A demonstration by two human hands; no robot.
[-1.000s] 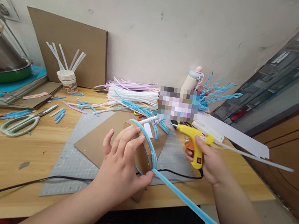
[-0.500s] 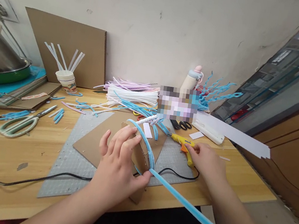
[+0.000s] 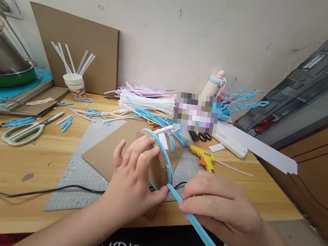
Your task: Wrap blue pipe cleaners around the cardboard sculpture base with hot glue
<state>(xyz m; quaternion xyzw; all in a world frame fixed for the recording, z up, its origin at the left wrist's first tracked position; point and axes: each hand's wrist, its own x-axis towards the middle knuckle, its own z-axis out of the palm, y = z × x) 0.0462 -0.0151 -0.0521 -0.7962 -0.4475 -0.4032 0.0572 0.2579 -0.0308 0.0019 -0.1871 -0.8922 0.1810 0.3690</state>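
The right hand (image 3: 219, 206) pinches the blue strip (image 3: 207, 239) between thumb and fingers. The left hand (image 3: 137, 170), fingers curved, grips the cardboard piece (image 3: 158, 167), which lies left of the right hand. The yellow glue gun (image 3: 203, 157) rests just beyond the right hand.

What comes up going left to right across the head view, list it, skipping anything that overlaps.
Green basin → paper cup → left hand → bottle with a pink top → glass cabinet.
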